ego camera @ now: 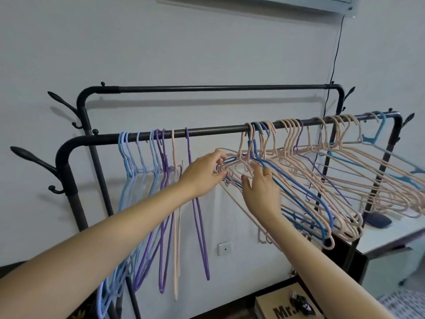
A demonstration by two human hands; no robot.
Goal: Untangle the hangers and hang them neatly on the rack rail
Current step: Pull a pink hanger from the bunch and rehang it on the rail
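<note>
A black rack rail (218,130) runs across the view. Several blue, purple and pink hangers (161,180) hang straight down at its left part. On the right, a tangled bunch of pink, blue and purple hangers (322,180) hangs skewed, swung up toward me. My left hand (204,173) pinches the near tips of the tangled hangers at the bunch's left end. My right hand (262,192), wearing a ring, has its fingers around a blue hanger (303,192) and a pink one in the same bunch.
A second, higher rail (218,88) stands behind against the white wall. Black coat hooks (34,162) stick out at the rack's left and right posts. A cardboard box (282,307) lies below, a white desk (391,233) stands at right, a black cable (333,65) hangs down the wall.
</note>
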